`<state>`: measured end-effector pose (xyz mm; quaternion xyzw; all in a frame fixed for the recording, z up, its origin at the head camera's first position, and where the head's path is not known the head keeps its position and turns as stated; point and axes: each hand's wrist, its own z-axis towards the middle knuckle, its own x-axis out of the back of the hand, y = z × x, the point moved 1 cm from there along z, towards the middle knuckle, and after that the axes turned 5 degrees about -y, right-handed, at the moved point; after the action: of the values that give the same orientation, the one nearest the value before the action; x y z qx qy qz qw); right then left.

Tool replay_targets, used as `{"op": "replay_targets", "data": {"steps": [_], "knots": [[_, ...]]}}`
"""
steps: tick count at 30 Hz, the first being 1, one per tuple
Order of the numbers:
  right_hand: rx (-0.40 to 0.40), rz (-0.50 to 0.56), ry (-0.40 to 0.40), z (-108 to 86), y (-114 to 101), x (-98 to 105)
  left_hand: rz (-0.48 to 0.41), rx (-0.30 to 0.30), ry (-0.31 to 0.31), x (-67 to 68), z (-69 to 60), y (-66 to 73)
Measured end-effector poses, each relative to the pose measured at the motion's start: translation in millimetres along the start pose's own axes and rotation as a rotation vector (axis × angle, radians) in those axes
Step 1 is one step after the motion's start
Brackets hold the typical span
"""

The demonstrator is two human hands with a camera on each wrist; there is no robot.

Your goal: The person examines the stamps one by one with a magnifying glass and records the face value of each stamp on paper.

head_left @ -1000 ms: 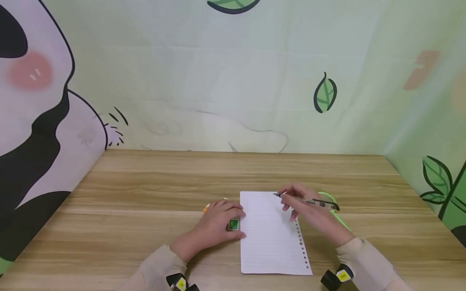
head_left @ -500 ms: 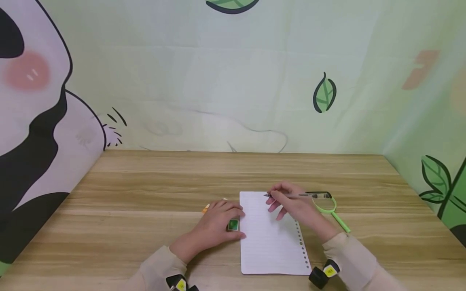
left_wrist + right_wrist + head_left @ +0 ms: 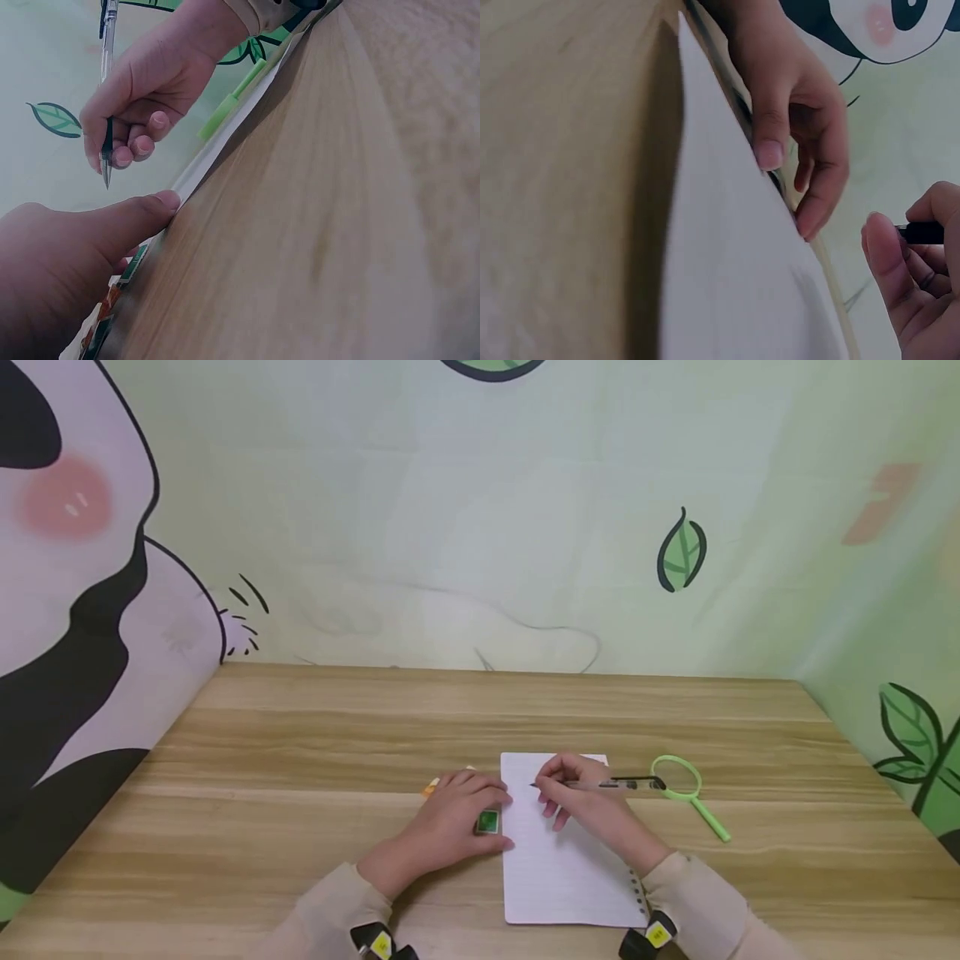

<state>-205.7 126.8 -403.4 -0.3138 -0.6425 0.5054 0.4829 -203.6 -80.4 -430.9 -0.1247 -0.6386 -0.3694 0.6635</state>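
Observation:
A lined white sheet point(image 3: 555, 868) with punched holes on its right side lies on the wooden table. My left hand point(image 3: 450, 827) rests at its left edge, thumb and fingertips touching the paper, fingers relaxed. Over the upper part of the sheet, my right hand point(image 3: 588, 802) pinches a pen point(image 3: 626, 784), its tip pointing left. In the left wrist view the pen point(image 3: 109, 45) hangs tip down from the right hand point(image 3: 154, 82), with a gap between tip and left thumb. The right wrist view shows the left thumb and fingers point(image 3: 802, 127) along the paper's edge point(image 3: 727, 247).
A green magnifying glass point(image 3: 710, 819) lies right of the sheet, its ring near the pen's end. Partly hidden by the left hand are a small green square item point(image 3: 487, 822) and an orange item point(image 3: 430, 787). A printed cloth backdrop point(image 3: 465, 527) stands behind the table.
The right hand has moved left and slightly nearer with the pen, uncovering the magnifying glass. My left hand stays at the paper's edge. The head view has shifted slightly.

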Motion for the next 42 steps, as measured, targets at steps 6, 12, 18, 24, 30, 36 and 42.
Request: {"op": "replay_targets", "data": {"steps": [6,12,18,24,30,36,42], "knots": [[0.017,-0.018,0.023,0.6,7,-3,0.001,-0.006,-0.003,0.7,2.3,3.3],[0.012,-0.025,0.032,2.6,20,-4,0.004,-0.01,-0.001,0.7,3.3,4.4],[0.009,-0.066,0.075,5.3,29,-8,0.0,0.0,-0.009,-0.1,2.1,4.2],[-0.006,-0.098,0.113,7.0,34,-11,-0.004,-0.002,0.004,-0.2,0.4,3.4],[0.01,-0.115,0.123,9.4,34,-13,0.001,-0.005,0.018,-0.7,0.0,2.3],[0.006,-0.124,0.122,10.5,32,-14,0.002,-0.003,0.014,1.0,0.3,1.4],[0.0,-0.121,0.119,10.2,32,-14,0.01,-0.011,0.026,-0.3,0.3,1.0]]}}
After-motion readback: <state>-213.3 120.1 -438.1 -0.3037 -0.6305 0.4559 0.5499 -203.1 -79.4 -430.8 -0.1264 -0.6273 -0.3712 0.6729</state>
